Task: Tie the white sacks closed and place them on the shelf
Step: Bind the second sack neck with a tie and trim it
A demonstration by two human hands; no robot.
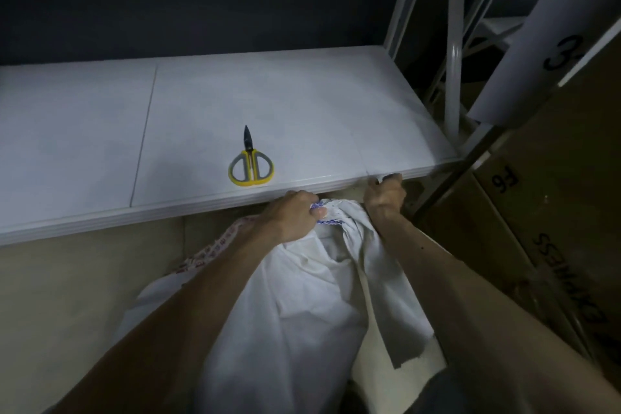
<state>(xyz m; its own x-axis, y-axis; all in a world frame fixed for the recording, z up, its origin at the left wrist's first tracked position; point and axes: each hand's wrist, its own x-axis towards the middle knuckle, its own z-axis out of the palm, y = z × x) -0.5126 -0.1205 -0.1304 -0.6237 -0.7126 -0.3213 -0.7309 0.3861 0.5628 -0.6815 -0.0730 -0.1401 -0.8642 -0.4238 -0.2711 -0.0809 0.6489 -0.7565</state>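
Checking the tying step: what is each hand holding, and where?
Left hand grips the white cloth sack at its gathered mouth; right hand, curled, contents unclear.

We've got a flat white shelf board [302, 94] with a thin seam down its left part, and yellow-and-grey-handled scissors [250, 165] lying closed near the front edge, black blades pointing toward the back.
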